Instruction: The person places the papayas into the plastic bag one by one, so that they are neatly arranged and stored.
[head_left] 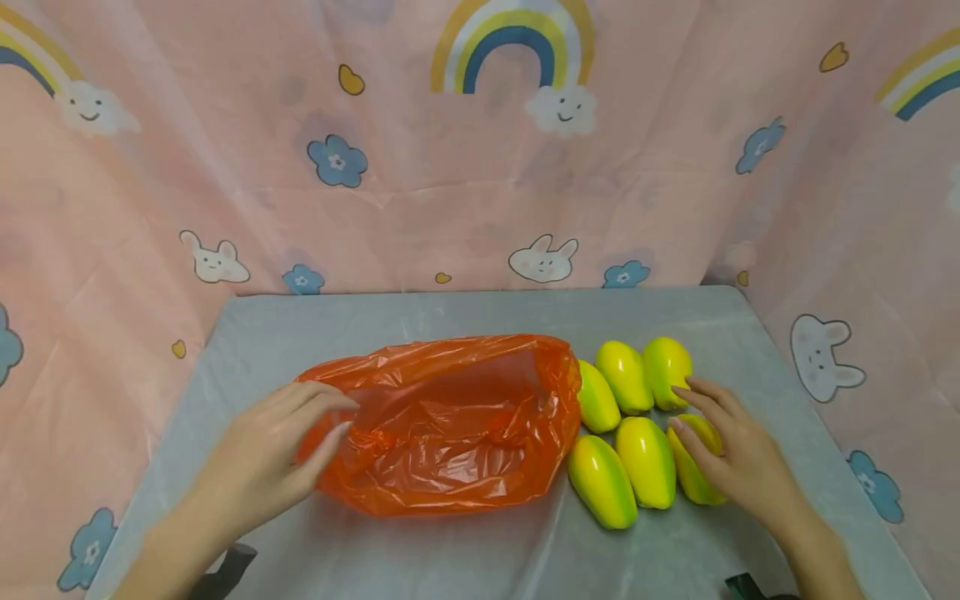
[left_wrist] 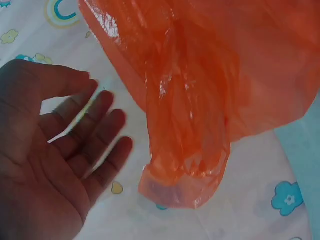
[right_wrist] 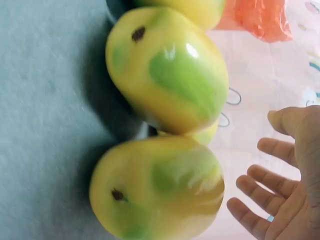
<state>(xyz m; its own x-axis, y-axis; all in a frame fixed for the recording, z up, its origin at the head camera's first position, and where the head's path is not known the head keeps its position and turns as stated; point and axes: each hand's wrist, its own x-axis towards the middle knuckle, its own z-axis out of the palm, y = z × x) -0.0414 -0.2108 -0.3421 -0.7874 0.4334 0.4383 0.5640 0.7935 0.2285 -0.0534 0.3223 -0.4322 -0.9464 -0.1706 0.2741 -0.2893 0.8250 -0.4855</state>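
An orange plastic bag (head_left: 465, 475) lies on the table with its wide mouth showing its crinkled inside. At its left end hovers my left hand (head_left: 281, 442), fingers loosely bent; the left wrist view shows this hand (left_wrist: 60, 145) apart from the bag's gathered handle (left_wrist: 187, 135). Several yellow-green mangoes sit right of the bag in two rows of three. My right hand (head_left: 738, 450) is over the rightmost ones, overlapping the front mango (head_left: 693, 483) and reaching toward the back one (head_left: 666, 367). In the right wrist view its spread fingers (right_wrist: 257, 200) are beside a mango (right_wrist: 155, 190), holding nothing.
The grey-covered table (head_left: 330, 558) ends at a pink curtain (head_left: 420, 208) printed with rainbows, rabbits and flowers, which rises behind and on both sides. The left mangoes (head_left: 597, 400) stand right against the bag's edge. Dark straps (head_left: 228, 571) show by the wrists.
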